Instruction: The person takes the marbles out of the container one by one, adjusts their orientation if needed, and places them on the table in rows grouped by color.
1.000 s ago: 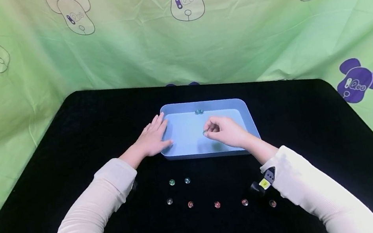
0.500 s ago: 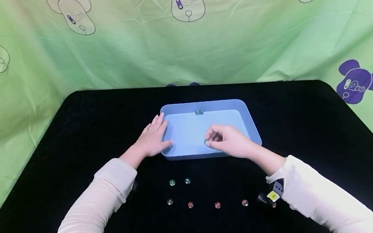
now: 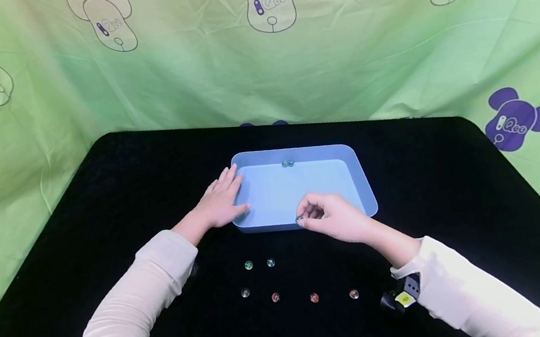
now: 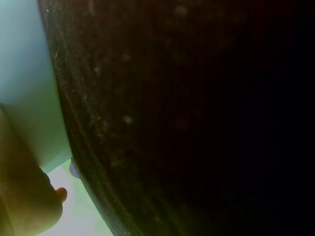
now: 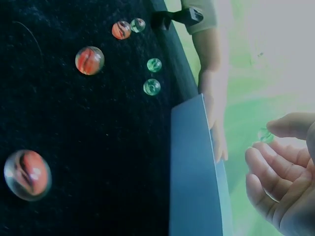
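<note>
My right hand [image 3: 333, 218] pinches a green glass marble [image 5: 266, 135] between thumb and fingertips. In the head view it overlaps the near wall of the blue tray [image 3: 294, 155]. My left hand [image 3: 220, 199] rests on the tray's left rim with its fingers spread straight. Two greenish marbles [image 3: 288, 163] lie side by side inside the tray at its far wall. In front of the tray, on the black cloth, sit a green marble [image 3: 248, 265], a bluish one beside it, a clear marble [image 3: 245, 293] and several red-swirled marbles [image 3: 314, 297]. The left wrist view shows mostly dark cloth.
A black cloth covers the table [image 3: 156, 167]. Green printed curtain [image 3: 182, 60] hangs behind and at both sides. A small black wrist camera [image 3: 392, 302] sits by my right sleeve, low over the cloth.
My right hand has come back from the tray's middle toward its near edge, still pinching the green marble. The rightmost red marble is now hidden behind the wrist camera. The left hand stays put.
</note>
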Demonstrator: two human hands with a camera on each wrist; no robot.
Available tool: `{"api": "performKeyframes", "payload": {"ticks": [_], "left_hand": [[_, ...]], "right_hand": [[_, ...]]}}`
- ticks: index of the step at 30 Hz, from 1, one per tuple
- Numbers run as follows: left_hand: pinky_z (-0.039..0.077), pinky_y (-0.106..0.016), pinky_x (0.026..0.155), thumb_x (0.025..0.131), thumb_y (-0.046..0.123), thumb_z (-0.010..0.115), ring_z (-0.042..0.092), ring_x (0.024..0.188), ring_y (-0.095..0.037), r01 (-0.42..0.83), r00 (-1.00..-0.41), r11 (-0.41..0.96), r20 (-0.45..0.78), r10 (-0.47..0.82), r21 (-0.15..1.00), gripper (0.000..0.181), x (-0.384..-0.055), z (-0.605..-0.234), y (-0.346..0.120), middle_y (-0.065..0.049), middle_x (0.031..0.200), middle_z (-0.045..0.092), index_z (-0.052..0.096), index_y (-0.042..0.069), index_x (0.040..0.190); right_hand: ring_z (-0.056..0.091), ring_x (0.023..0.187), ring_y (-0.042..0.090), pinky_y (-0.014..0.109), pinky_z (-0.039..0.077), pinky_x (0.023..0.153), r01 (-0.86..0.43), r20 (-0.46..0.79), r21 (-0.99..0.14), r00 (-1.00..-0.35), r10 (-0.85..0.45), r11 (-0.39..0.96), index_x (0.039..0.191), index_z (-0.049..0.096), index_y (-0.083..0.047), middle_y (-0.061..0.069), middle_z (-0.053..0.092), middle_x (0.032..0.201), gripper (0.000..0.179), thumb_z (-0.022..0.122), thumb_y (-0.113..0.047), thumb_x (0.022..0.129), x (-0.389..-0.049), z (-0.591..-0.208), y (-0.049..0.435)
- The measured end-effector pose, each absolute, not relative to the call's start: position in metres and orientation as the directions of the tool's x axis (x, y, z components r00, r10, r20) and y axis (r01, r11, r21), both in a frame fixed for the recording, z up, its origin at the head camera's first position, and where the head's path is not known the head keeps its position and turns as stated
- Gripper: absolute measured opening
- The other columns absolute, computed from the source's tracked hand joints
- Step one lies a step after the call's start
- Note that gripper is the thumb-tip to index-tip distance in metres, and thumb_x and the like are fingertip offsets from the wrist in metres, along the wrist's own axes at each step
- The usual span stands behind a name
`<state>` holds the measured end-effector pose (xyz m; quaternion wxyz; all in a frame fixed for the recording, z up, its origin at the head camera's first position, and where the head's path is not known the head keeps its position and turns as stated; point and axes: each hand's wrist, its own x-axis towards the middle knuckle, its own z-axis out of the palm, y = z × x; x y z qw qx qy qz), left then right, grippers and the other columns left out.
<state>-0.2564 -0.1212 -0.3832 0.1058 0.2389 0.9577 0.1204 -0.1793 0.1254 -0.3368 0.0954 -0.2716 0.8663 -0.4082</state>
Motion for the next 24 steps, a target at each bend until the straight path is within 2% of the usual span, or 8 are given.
{"api": "performKeyframes", "payload": {"ticks": [24], "left_hand": [[0.005,-0.042,0.100,0.086,0.045,0.043,-0.008,0.129,-0.023,0.438,-0.859,0.855,-0.153,0.489,0.276,0.073,-0.258,-0.382,-0.122,-0.007,0.143,-0.010,0.011,0.005,0.139]], "right_hand": [[0.052,0.070,0.011,0.026,0.043,0.062,-0.400,0.017,-0.771,-0.790,-0.613,0.495,0.087,0.056,-0.010,-0.004,0.055,0.077,0.006,0.058,-0.010,0.081,-0.163,-0.339,0.125]]}}
